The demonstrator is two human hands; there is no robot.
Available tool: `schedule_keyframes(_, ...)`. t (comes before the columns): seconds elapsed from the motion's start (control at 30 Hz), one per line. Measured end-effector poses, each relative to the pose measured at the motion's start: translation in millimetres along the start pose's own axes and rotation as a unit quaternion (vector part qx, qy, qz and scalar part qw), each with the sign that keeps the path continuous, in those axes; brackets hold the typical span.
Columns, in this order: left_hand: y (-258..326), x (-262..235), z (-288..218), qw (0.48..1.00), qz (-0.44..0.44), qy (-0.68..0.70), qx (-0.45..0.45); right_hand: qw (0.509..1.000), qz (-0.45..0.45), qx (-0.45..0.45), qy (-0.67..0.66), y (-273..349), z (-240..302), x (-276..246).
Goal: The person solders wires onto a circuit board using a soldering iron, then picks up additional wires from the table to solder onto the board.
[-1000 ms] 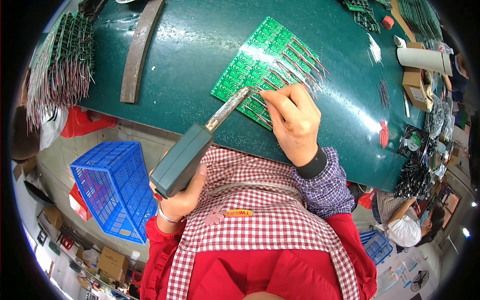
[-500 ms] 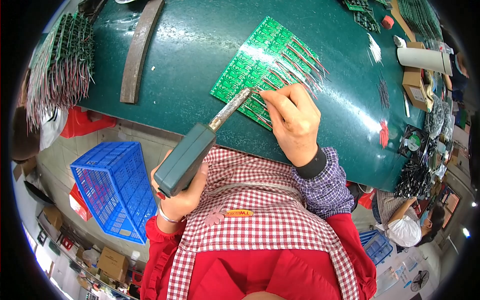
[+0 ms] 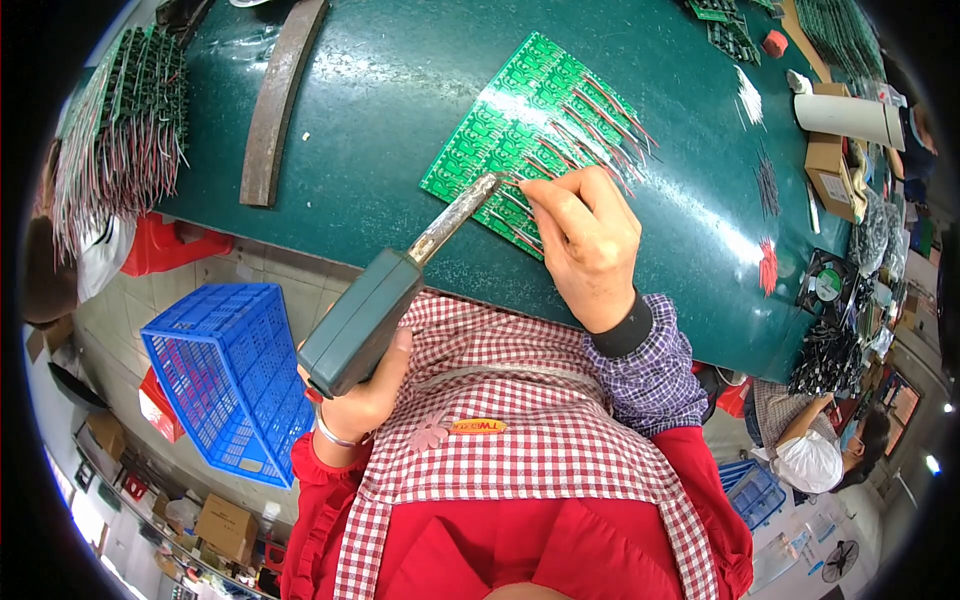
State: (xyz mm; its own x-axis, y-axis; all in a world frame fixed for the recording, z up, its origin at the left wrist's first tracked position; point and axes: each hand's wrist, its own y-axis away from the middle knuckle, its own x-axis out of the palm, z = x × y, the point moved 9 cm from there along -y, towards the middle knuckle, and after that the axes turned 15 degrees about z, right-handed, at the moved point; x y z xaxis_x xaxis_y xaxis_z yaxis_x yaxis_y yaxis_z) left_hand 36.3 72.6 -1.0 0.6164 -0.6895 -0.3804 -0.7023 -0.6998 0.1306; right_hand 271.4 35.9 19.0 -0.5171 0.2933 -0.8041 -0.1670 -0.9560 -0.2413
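Note:
My left hand (image 3: 362, 405) is wrapped round the handle of a soldering gun (image 3: 362, 320) with a dark green body and a worn metal barrel. The barrel's end is over a green circuit board panel (image 3: 470, 150) lying on the table. Thumb and forefinger of my right hand (image 3: 592, 245) are pinched together at the panel's near part, closed on a thin wire (image 3: 516, 180) beside the barrel's end. Several red, black and white wires (image 3: 605, 120) stick out from the panel towards the right. The tip's exact contact with the board is too small to tell.
The green table (image 3: 370, 110) bears a curved metal bar (image 3: 275, 110) and a stack of wired boards (image 3: 130, 120) at left. White (image 3: 748, 97), dark (image 3: 768, 185) and red wires (image 3: 767, 268) lie at right. A blue crate (image 3: 230, 380) stands on the floor. Another person (image 3: 815, 450) sits at right.
The soldering gun has shifted slightly left and back towards me with my left hand. My right hand stays almost in place at the panel.

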Motion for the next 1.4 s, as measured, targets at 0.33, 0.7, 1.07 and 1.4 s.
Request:
schedule_keyframes(0.33, -1.2, -4.5, -3.8, 0.998, -0.049, 0.014, -0.038, 1.000, -0.004, -0.006, 0.005, 0.3, 0.8, -0.5)
schedule_keyframes(0.7, 5.9, -4.9, -0.6, 0.997, -0.060, 0.027, -0.050, 1.000, -0.015, -0.004, 0.011, 6.3, 2.9, -7.7)
schedule_keyframes(1.07, 10.4, -7.4, -2.2, 0.996, -0.071, 0.040, -0.042, 0.998, -0.031, -0.005, -0.051, 11.6, 16.6, -8.6)
schedule_keyframes(1.4, 11.1, -5.8, -3.7, 0.999, -0.047, 0.002, -0.026, 1.000, -0.022, -0.003, -0.020, 11.4, 13.8, 1.6)
